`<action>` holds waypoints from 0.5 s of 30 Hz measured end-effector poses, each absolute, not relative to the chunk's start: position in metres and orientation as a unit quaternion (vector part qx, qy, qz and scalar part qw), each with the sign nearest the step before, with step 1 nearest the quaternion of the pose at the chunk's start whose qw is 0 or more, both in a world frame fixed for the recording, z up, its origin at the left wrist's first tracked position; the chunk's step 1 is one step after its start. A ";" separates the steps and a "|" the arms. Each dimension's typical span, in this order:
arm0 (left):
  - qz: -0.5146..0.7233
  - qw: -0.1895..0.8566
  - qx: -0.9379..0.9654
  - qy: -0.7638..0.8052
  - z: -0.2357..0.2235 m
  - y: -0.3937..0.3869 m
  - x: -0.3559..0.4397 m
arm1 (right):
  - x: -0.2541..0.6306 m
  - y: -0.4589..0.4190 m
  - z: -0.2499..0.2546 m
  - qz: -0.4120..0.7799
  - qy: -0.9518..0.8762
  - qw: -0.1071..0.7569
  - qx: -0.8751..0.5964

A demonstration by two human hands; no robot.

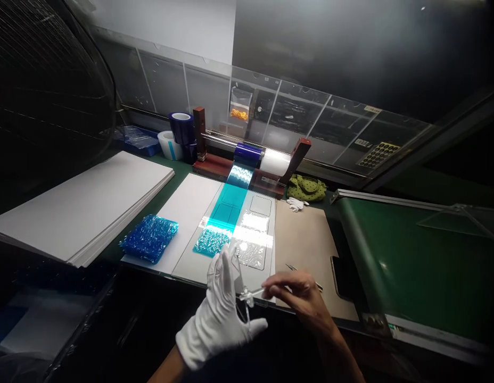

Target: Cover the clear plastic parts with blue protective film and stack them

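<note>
My left hand (220,303), in a white glove, is raised above the front edge of the table with its fingers upright and its thumb spread to the right. A clear, thin flat piece (238,275) stands edge-on against those fingers and reaches toward the thumb. My right hand (297,292), bare, pinches the end of a crumpled clear film strip (247,296) that stretches to the flat piece. Behind my hands, a blue-green film band (228,205) runs down from a blue film roll (248,153) on a wooden stand, beside a white roll (276,161).
A stack of shiny blue film pieces (150,238) lies on white paper at left. Large white sheets (83,199) are piled beyond it. A phone (343,279), tweezers (319,287) and a green conveyor belt (414,260) are at right. More rolls (170,146) stand at the back.
</note>
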State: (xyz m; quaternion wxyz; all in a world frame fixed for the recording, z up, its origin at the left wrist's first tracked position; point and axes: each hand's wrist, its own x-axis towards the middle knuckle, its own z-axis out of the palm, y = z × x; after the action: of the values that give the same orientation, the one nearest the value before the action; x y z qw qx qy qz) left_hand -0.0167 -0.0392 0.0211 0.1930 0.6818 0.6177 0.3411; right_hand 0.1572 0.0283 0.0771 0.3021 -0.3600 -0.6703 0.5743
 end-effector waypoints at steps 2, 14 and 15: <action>0.327 0.190 0.702 0.603 0.026 -0.053 -0.022 | 0.162 0.019 0.068 0.626 -0.618 0.313 -0.359; 0.238 0.032 0.758 0.606 0.025 -0.096 -0.049 | 0.136 -0.035 0.042 0.571 -0.621 0.274 -0.462; 0.220 0.035 0.760 0.610 0.028 -0.098 -0.050 | 0.130 -0.038 0.042 0.575 -0.628 0.261 -0.455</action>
State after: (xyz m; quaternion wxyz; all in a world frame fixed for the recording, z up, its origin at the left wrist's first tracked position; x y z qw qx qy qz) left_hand -0.0503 -0.0981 0.0281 0.0350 0.7600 0.6104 0.2204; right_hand 0.1299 -0.0379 0.0425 0.2612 -0.4547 -0.6276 0.5754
